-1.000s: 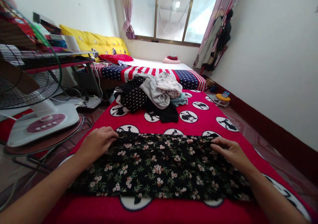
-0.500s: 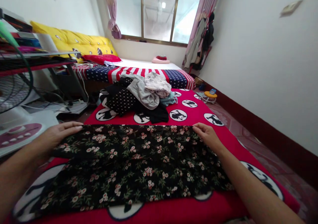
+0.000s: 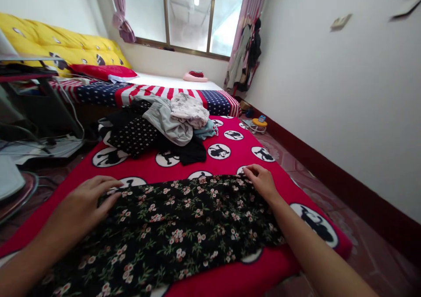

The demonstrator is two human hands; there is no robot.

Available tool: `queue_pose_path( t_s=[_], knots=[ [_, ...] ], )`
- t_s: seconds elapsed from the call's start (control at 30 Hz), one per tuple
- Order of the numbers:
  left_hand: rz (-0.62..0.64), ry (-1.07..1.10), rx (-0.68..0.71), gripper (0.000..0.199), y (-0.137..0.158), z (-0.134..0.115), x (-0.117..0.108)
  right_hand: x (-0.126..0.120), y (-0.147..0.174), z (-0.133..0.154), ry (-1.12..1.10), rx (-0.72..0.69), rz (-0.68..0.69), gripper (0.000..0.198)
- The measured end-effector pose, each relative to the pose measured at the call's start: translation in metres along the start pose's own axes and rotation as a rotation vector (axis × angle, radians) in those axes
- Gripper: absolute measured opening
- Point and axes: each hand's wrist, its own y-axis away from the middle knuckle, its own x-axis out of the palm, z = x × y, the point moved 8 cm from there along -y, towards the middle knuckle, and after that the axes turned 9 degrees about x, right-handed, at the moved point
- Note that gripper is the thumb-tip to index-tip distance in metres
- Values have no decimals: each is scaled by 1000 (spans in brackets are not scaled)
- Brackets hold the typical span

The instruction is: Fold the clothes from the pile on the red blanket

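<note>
A black garment (image 3: 184, 227) with pink flowers and green leaves is spread crosswise on the red bed cover, its lower left part running out under my left arm. Its exact kind cannot be told. At its upper left corner is my left hand (image 3: 88, 200), touching the cloth, with thumb and fingers apart. My right hand (image 3: 261, 180) pinches the upper right corner between thumb and fingertips. Beyond the garment lies a heap of clothes: a black dotted piece (image 3: 134, 134), a grey piece (image 3: 169, 123) and a pale patterned piece (image 3: 190, 109).
The red cover (image 3: 226, 163) has white circles with black figures. Behind it stands a bed with a striped and starred sheet (image 3: 158, 96). A desk (image 3: 29, 75) with cables is on the left. A small yellow stool (image 3: 259, 123) stands near the right wall.
My view has turned to the right. The garment's upper edge has come down nearer to me. The left thumb and fingers have parted, while my right hand keeps its corner.
</note>
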Motion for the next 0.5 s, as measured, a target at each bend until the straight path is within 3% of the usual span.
queue_pose_path(
  t_s=[0.13,0.3,0.4,0.5],
  knots=[
    [122,158,307,29,3,-83,49,-19,-4,-26,-122,79,-29,23],
    [206,309,468,45,5,-172,90,-20,-10,-25,-97,31,82,39],
    [249,319,451,59,0,-200,114,-12,-12,-17,-6,-38,182,45],
    [312,300,396,47,-3,-209,134,-13,-20,-22,72,-27,165,32]
  ],
)
